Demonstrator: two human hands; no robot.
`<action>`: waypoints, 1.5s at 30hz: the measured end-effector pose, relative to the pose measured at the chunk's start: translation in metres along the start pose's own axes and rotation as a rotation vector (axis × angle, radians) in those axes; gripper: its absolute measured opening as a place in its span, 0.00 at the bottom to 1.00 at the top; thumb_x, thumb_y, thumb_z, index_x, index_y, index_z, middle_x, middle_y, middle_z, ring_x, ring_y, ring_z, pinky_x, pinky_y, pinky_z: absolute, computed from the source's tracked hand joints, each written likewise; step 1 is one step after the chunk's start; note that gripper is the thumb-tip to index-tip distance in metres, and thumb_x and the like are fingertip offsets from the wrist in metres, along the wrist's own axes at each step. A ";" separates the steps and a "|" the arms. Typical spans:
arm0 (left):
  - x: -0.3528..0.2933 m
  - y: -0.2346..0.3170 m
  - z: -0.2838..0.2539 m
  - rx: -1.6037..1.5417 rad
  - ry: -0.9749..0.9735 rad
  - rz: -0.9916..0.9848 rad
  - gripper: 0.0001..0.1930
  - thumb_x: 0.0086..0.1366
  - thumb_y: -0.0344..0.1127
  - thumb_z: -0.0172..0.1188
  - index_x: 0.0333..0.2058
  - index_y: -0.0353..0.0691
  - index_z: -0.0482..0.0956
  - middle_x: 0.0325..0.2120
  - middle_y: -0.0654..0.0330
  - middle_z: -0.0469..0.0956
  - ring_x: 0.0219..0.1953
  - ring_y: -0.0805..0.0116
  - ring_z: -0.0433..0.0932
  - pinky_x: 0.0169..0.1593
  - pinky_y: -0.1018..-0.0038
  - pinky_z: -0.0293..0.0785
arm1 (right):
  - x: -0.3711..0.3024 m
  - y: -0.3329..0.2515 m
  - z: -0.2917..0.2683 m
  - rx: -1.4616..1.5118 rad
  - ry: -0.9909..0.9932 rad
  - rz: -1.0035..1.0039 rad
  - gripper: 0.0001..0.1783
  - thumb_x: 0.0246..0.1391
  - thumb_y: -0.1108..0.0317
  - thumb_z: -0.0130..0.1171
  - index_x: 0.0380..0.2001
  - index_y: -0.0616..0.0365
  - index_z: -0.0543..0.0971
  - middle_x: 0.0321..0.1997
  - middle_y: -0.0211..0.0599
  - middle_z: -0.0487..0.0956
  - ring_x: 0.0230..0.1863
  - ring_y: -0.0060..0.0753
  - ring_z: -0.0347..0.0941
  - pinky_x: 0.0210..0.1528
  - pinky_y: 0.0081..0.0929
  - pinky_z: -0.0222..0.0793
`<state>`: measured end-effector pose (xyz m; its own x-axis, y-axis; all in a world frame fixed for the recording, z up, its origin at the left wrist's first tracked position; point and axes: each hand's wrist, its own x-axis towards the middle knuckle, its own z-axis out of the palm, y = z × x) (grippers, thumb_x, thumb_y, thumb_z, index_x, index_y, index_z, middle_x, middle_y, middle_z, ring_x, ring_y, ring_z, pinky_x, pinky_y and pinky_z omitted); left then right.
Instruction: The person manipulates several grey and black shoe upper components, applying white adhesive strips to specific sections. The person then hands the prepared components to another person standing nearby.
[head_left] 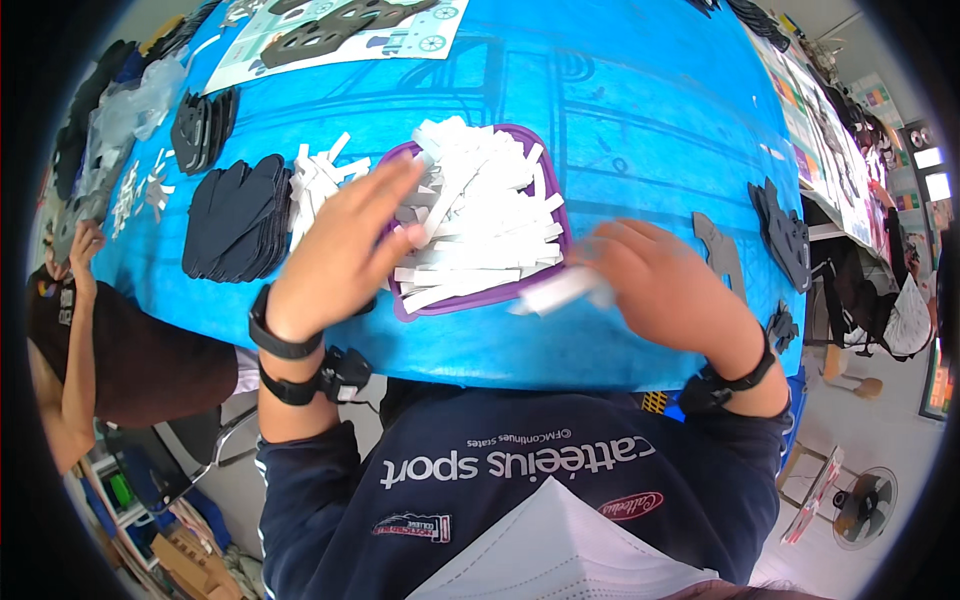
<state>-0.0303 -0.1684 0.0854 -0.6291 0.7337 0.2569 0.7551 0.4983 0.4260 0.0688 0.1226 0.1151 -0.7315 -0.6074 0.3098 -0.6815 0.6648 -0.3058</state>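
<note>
We've got both hands at the purple tray (470, 301), which sits on the blue table cover (640, 130) right in front of us, heaped with white strips (490, 200). Left hand (340, 245) is over the tray's left edge, thumb and fingers spread apart, nothing seen in its grip; can't tell if the thumb touches the heap. Right hand (660, 285) is at the near right corner, fingers curled by a blurred white strip (560, 290); looks like a pinch, but blur hides the contact, so we can't tell if it's clamped. To do it well: use the left as a light fence so strips don't spill over the rim, no pressing, they look thin enough to crease. Right should carry strips by the ends, flat, few at a time, and clear the rim before going sideways; dragging would likely disturb neighbours. Near strips lie roughly parallel, so keep to that line; far ones are crossed and would probably snag. Keep off the loose strips (310, 190) and black stack (235, 220) left of the tray.
</note>
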 end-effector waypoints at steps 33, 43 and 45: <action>0.072 -0.051 0.050 0.169 -0.323 0.297 0.27 0.71 0.44 0.40 0.63 0.36 0.56 0.64 0.48 0.56 0.67 0.53 0.53 0.68 0.60 0.46 | 0.029 0.008 0.096 -0.027 -0.168 -0.051 0.31 0.50 0.50 0.59 0.54 0.55 0.73 0.57 0.45 0.71 0.58 0.44 0.65 0.59 0.43 0.60; 0.047 -0.064 0.029 0.032 -0.084 0.028 0.20 0.69 0.39 0.45 0.58 0.44 0.68 0.61 0.50 0.61 0.59 0.49 0.64 0.61 0.64 0.60 | 0.013 0.008 0.080 -0.148 0.085 -0.309 0.20 0.49 0.65 0.58 0.47 0.56 0.76 0.49 0.35 0.75 0.52 0.35 0.70 0.55 0.36 0.65; 0.041 -0.068 0.026 0.004 -0.068 -0.084 0.16 0.64 0.33 0.51 0.50 0.44 0.76 0.45 0.48 0.75 0.44 0.49 0.75 0.47 0.63 0.72 | 0.011 0.014 0.077 -0.103 0.004 -0.444 0.16 0.47 0.68 0.55 0.41 0.59 0.77 0.41 0.33 0.77 0.47 0.33 0.72 0.52 0.31 0.66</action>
<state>-0.1032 -0.1601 0.0447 -0.6767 0.7184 0.1611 0.7007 0.5612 0.4405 0.0498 0.0918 0.0454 -0.3682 -0.8419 0.3945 -0.9235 0.3801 -0.0509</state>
